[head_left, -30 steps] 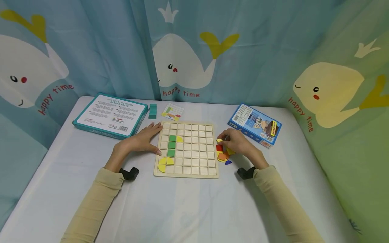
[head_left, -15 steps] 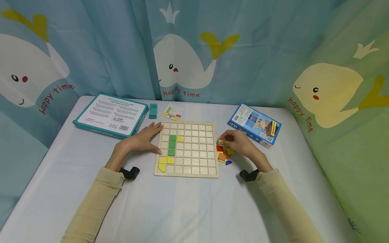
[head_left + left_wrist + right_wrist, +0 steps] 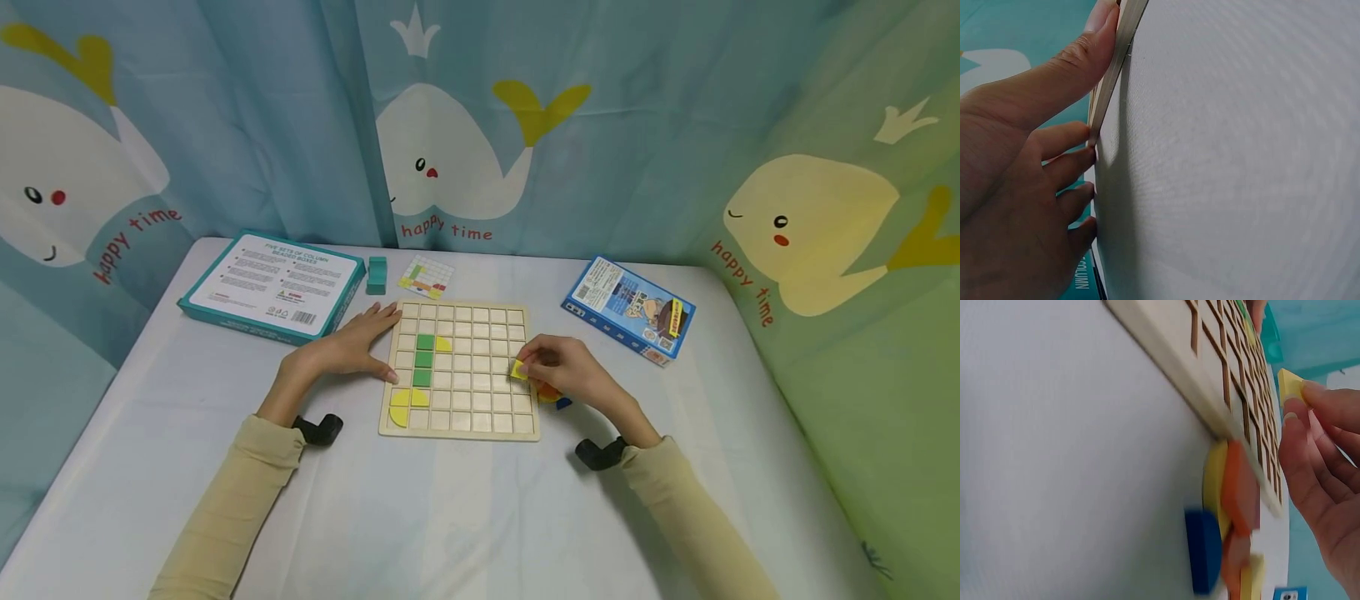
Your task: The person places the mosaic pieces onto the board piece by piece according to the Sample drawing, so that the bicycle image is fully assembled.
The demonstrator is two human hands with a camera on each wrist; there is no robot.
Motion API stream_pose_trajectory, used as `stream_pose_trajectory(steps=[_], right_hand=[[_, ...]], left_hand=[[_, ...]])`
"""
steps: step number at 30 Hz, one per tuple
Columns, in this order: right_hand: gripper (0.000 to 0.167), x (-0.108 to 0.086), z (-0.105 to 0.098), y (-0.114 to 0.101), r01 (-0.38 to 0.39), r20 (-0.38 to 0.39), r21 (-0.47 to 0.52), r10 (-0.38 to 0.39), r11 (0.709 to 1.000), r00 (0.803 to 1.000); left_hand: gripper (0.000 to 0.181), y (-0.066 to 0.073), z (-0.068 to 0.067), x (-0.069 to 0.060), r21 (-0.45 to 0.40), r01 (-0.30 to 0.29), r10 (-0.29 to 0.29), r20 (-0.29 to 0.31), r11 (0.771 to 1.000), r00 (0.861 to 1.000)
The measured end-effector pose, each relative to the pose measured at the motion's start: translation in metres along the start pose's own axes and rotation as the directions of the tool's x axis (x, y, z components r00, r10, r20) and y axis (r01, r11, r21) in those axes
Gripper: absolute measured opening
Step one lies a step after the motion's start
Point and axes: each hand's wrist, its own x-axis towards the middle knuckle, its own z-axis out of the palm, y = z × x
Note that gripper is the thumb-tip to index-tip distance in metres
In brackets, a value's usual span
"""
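So the right hand [image 3: 567, 367] has a little yellow piece [image 3: 518, 369] pinched between thumb and fingers, held up over the right-hand side of the gridded wooden board [image 3: 459, 435]. Left hand [image 3: 351, 343] is spread out, thumb apart from the fingers, all of them touching the board's left edge.

On the grid there's a column of three green squares [image 3: 423, 359], a yellow quarter-round [image 3: 443, 343] just right of the top one, and three yellow pieces [image 3: 401, 398] bunched in the near left corner. Loose bits lie just off the right edge, like an orange piece [image 3: 1240, 487] and a blue piece [image 3: 1202, 550] (pretty blurry from the right wrist). Past the far edge is a printed grid card [image 3: 427, 276], between a teal box [image 3: 277, 283] and a blue box [image 3: 630, 308].
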Motion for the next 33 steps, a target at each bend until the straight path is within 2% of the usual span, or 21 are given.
stream_pose_trajectory(steps=[12, 21, 29, 33], right_hand=[[0.008, 0.005, 0.029, -0.019, 0.045, 0.061, 0.082, -0.05, 0.996, 0.997], [0.009, 0.011, 0.05, -0.03, 0.096, 0.114, 0.128, -0.111, 0.987, 0.987], [0.008, 0.019, 0.069, -0.045, 0.122, 0.17, 0.139, -0.145, 0.983, 0.975], [0.008, 0.023, 0.077, -0.052, 0.163, 0.187, 0.116, -0.182, 0.98, 0.965]], left_hand=[[0.111, -0.001, 0.0, 0.001, -0.01, 0.004, -0.004, 0.0, 1.0, 1.0], [0.111, -0.002, -0.001, 0.0, -0.013, 0.011, -0.011, 0.008, 1.0, 1.0], [0.111, -0.001, -0.002, -0.001, -0.022, 0.008, -0.008, 0.007, 1.0, 1.0], [0.111, -0.001, -0.001, -0.001, -0.015, 0.012, -0.012, 0.008, 1.0, 1.0]])
